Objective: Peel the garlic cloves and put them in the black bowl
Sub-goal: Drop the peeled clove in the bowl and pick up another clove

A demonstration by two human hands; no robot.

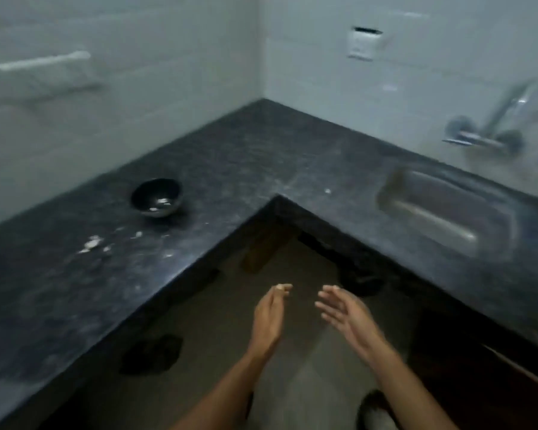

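I am looking over the big dark speckled stone counter (75, 290). The small round black bowl (156, 197) is sitting there, holding pale bits, likely light, slippery garlic. My left hand (269, 318) and right hand (347, 315) are hanging straight-fingered, holding nothing.

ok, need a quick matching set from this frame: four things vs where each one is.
Things:
1. black bowl
2. sink
3. tap
4. garlic peel scraps

Places:
a. on the wall above the sink
b. set into the counter's right wing
c. on the left wing, near the wall
d. loose on the left wing, in front of the bowl

Pairs: 1-c, 2-b, 3-a, 4-d
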